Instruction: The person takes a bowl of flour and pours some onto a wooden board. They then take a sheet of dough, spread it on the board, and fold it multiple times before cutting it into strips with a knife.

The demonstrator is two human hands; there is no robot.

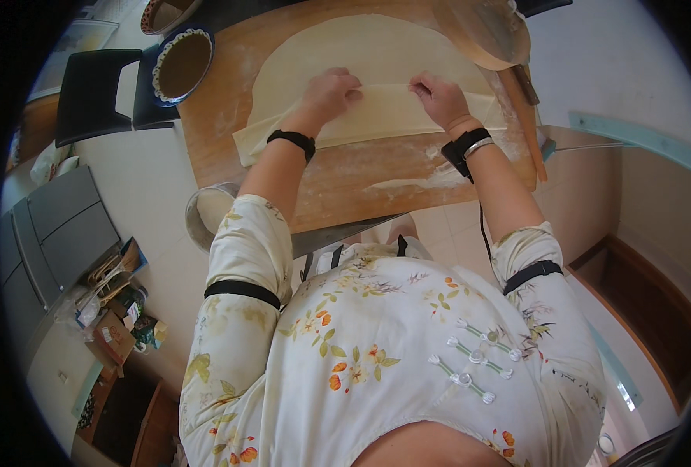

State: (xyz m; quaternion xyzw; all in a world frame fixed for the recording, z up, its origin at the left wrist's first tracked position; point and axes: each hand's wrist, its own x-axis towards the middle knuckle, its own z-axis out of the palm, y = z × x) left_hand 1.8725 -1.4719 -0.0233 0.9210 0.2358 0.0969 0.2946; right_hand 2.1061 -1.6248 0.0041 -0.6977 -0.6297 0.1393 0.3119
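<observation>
A large, thin, pale dough sheet lies on a floured wooden board. Its near part is folded over in a straight band across the width. My left hand is closed at the band's far edge, left of the middle, thumb and fingers pinched on the dough. To the right, my right hand pinches the same edge with thumb and forefinger. A short stretch of lifted dough edge runs between the two hands. Black bands circle both wrists.
At the board's far left stands a blue-rimmed bowl of brown contents, beside a black chair. A round tan object sits far right, above a long wooden stick. Below the board's left corner is a round container.
</observation>
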